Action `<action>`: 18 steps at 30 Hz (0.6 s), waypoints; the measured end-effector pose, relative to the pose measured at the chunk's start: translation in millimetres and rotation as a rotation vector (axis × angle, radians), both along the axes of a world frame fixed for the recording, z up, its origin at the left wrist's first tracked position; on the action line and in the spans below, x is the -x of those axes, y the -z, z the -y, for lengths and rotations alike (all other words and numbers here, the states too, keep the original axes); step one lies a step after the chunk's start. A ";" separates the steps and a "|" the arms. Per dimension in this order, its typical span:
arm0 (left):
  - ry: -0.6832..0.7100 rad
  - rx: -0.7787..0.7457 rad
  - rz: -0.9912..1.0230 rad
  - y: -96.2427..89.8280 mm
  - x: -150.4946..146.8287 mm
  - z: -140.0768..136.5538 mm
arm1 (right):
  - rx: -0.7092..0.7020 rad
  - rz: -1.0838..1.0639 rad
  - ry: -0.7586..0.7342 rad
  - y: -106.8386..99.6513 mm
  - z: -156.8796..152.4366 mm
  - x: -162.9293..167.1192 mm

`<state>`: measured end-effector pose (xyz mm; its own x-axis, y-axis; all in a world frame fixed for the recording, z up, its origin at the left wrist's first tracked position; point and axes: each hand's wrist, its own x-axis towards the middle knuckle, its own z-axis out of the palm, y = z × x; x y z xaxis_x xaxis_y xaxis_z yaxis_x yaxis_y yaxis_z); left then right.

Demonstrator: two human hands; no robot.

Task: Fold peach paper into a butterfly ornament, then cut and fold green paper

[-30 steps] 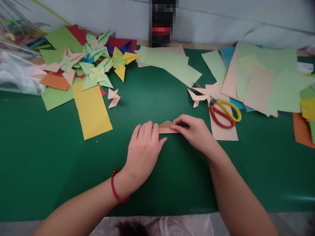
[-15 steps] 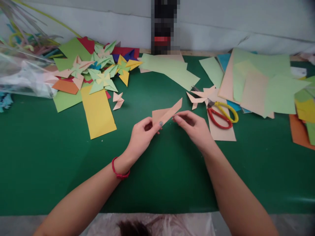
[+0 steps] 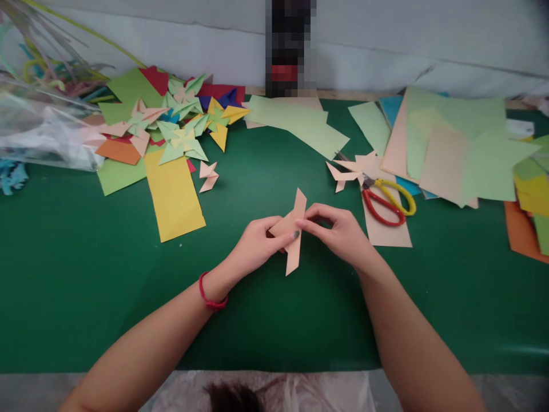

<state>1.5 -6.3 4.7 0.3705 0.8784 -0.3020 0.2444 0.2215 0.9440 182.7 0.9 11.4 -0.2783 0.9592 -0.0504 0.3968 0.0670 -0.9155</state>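
A pale pink piece of folded paper (image 3: 293,257) is held between both hands above the green table. My left hand (image 3: 263,240) pinches its left part, thumb on top and fingers beneath. With thumb and forefinger, my right hand (image 3: 337,229) grips its right edge. The paper has a long slanted strip with pointed ends and a triangular part to the left. Left of the hands lies a small folded pink paper piece (image 3: 209,176). Another folded pink piece (image 3: 341,176) rests to the right, near scissors (image 3: 388,200) with one red and one yellow handle.
Folded paper stars (image 3: 182,137) pile up at the back left beside a yellow sheet (image 3: 175,197). Green and pink sheets (image 3: 454,137) lie stacked at the right. A clear plastic bag (image 3: 47,131) sits at the far left on the green table (image 3: 240,332).
The folded paper has turned from slanting up-right to nearly upright and come slightly nearer to me. My right thumb and forefinger have closed on its edge.
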 end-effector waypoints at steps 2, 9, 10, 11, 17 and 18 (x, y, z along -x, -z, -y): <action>-0.029 0.035 0.031 0.7 0.2 -0.5 | -0.038 -0.035 0.036 -0.3 0.2 -1.0; -0.281 0.020 0.097 4.7 1.9 -1.7 | -0.284 0.011 -0.173 -4.9 1.6 -6.2; -0.295 0.031 0.120 4.8 2.2 -1.8 | -0.305 0.042 -0.199 -4.4 1.8 -5.9; -0.301 0.046 0.146 4.7 2.3 -1.8 | -0.322 0.070 -0.215 -3.3 1.9 -5.2; -0.273 0.112 0.251 4.6 1.0 -1.1 | -0.377 0.102 -0.223 4.1 1.7 -3.0; -0.266 0.112 0.259 4.7 0.8 -0.9 | -0.384 0.100 -0.219 4.6 1.5 -3.6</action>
